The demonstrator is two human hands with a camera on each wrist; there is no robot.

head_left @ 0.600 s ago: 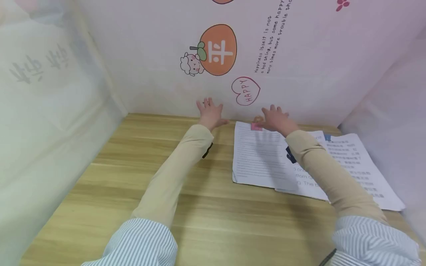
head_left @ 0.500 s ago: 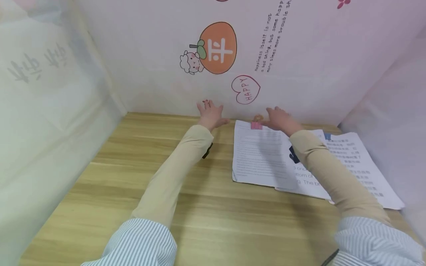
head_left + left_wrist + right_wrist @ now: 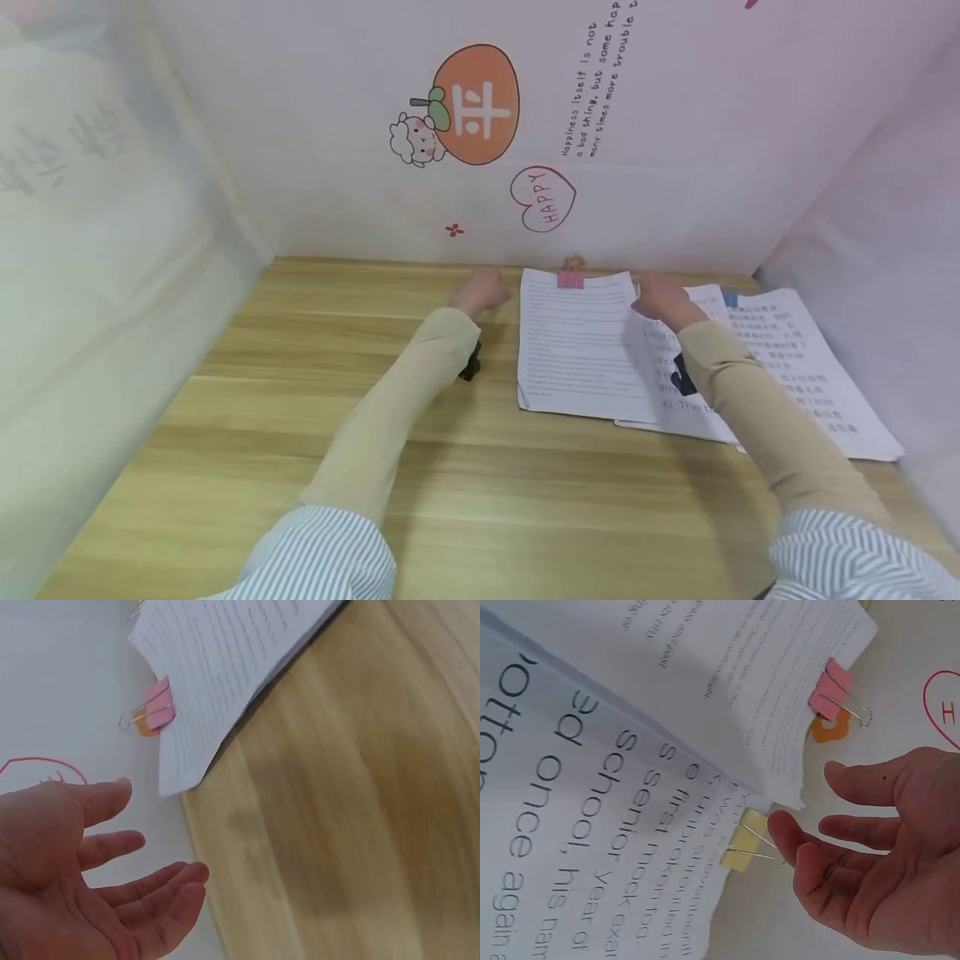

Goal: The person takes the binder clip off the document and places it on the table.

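Note:
A clipped stack of printed sheets (image 3: 573,350) lies on the wooden table (image 3: 300,400), with a pink binder clip (image 3: 570,279) on its far edge. It overlaps a second stack (image 3: 592,847) that carries a yellow clip (image 3: 744,841). My left hand (image 3: 480,292) hovers open just left of the top stack, palm up and fingers relaxed (image 3: 131,817), holding nothing. At the top stack's far right corner my right hand (image 3: 660,300) is open (image 3: 806,795). Its index fingertip (image 3: 781,823) is right beside the yellow clip's wire handle. The pink clip (image 3: 829,697) lies apart from it.
A third printed stack (image 3: 802,375) with a blue clip (image 3: 729,298) lies at the right. The back wall (image 3: 337,192) carries an orange fruit sticker (image 3: 476,104) and a HAPPY heart (image 3: 543,198). White panels close the left (image 3: 90,250) and right (image 3: 885,250) sides.
Both hands have drawn back from the back wall and dropped toward the table. The right hand left the pink clip and moved right to the stack's corner.

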